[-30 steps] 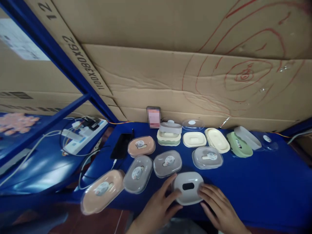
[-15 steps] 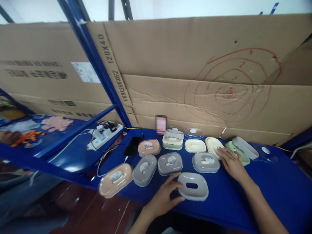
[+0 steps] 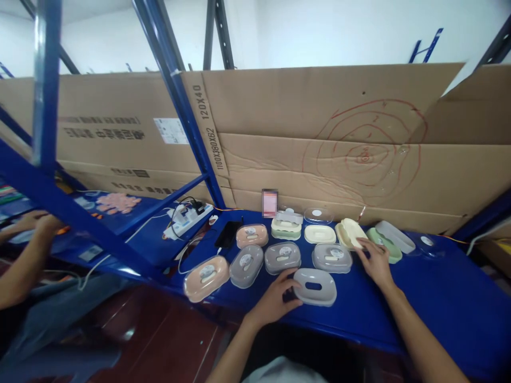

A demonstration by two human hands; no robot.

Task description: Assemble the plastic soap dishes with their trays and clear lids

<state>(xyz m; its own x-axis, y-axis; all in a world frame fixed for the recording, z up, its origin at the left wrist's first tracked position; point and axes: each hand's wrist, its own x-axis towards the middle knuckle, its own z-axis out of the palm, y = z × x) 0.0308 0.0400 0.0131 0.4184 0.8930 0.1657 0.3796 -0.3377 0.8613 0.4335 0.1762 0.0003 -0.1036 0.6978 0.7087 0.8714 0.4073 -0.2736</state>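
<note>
Blue counter [image 3: 431,298], backed by large cardboard sheets [image 3: 319,143] marked with red concentric circles. Row of lidded soap boxes: peach [image 3: 206,275], grey [image 3: 246,258], grey [image 3: 282,257], clear-lidded [image 3: 332,257]. Behind them: peach box [image 3: 251,235], green-and-cream stack [image 3: 286,226], cream tray [image 3: 320,234], loose clear lid [image 3: 316,215]. Black phone [image 3: 228,234] lying flat; white power strip [image 3: 187,219] with cables. Blue rack posts [image 3: 175,90]. At far left, another person's arm [image 3: 24,255].

Grey tray [image 3: 315,286]; cream tray [image 3: 351,234]; blue table [image 3: 431,287]; red-scribbled cardboard [image 3: 359,154].
</note>
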